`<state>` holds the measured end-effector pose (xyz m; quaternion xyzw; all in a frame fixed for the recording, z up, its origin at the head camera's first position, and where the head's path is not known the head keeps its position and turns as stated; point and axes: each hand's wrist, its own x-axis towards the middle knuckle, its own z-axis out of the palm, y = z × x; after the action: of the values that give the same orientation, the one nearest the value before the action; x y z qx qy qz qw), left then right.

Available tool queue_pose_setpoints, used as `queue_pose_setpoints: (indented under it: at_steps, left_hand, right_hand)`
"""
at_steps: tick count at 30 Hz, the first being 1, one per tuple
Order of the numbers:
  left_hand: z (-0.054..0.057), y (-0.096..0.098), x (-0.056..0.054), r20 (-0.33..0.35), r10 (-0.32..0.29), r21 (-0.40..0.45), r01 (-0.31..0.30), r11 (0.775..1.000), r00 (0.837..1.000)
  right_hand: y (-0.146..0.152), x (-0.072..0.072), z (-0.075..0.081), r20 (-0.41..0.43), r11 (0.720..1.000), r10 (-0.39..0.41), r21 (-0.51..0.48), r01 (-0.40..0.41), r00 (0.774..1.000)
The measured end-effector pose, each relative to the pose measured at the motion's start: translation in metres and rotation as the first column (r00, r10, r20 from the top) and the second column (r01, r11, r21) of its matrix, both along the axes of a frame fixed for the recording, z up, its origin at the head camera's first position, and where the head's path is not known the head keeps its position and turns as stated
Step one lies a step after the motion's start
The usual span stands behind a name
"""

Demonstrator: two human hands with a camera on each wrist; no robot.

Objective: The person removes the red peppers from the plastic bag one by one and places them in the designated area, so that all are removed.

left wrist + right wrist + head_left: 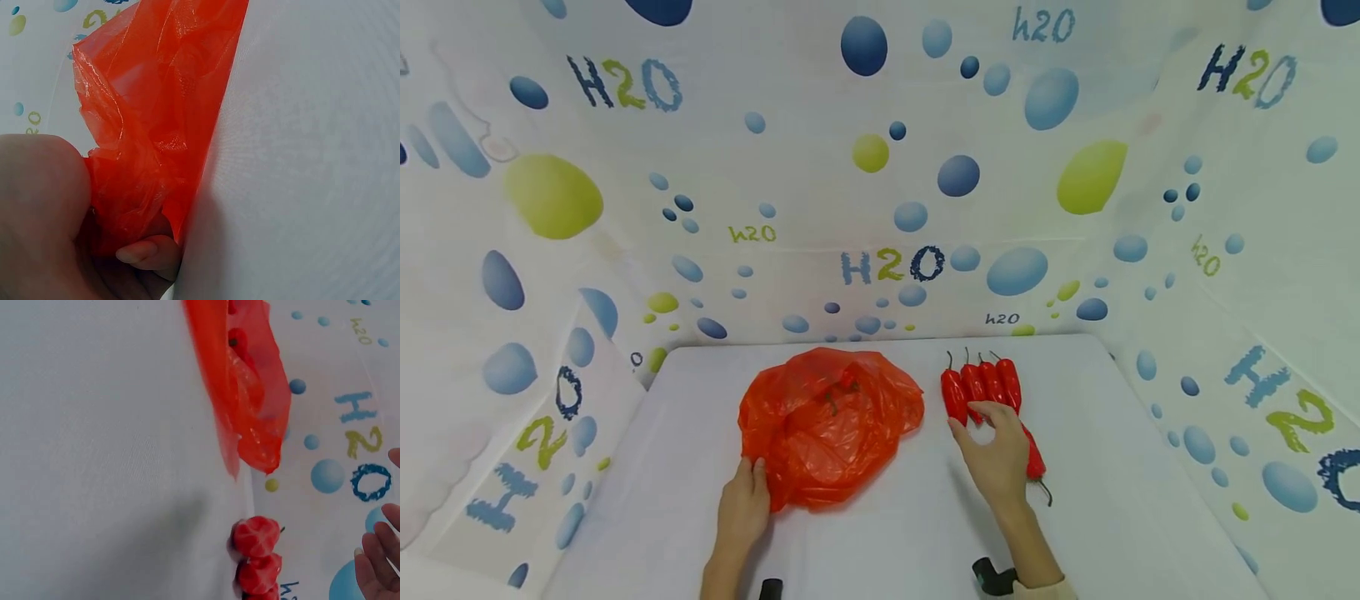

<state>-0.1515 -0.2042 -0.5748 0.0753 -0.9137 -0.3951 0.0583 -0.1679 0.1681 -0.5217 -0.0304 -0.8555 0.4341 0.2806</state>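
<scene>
"What's the setting?"
"A bubble-printed backdrop (805,158) behind a white surface (887,554)."
"And the container?"
"A red plastic bag (827,454), at least one red pepper (241,337) inside; the left hand (743,507) grips its edge."
"The right hand (997,462)?"
"Fingers parted, holding nothing, near at least five loose peppers (973,386) right of the bag."

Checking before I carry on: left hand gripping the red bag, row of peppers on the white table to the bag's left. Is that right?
Not quite: the row of peppers is to the right of the red bag, as the head view shows. The rest holds: the left hand grips the bag, and the peppers lie on the white table.
</scene>
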Motion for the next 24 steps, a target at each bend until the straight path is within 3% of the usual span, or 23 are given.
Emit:
queue_pose_setpoints:
  at_steps: [6,12,20,24]
  left_hand:
    - [0.002,0.001,-0.002,-0.035,0.003,-0.014,-0.003,1.0,0.999]
    - [-0.003,0.001,-0.003,-0.073,0.017,-0.025,-0.019,1.0,0.997]
    - [-0.006,-0.001,-0.001,-0.034,0.025,-0.023,-0.026,0.999,0.999]
    - [-0.004,-0.002,-0.001,-0.015,0.021,-0.012,-0.021,1.0,1.0]
  right_hand:
    - [-0.018,-0.02,0.006,0.081,0.996,0.085,0.004,-0.086,0.993]
    - [-0.032,-0.035,0.008,0.104,0.981,0.193,-0.045,-0.189,0.976]
    - [-0.053,-0.054,0.0,0.1,0.956,0.294,-0.037,-0.292,0.951]
    - [-0.064,-0.065,-0.004,0.144,0.949,0.314,-0.011,-0.315,0.939]
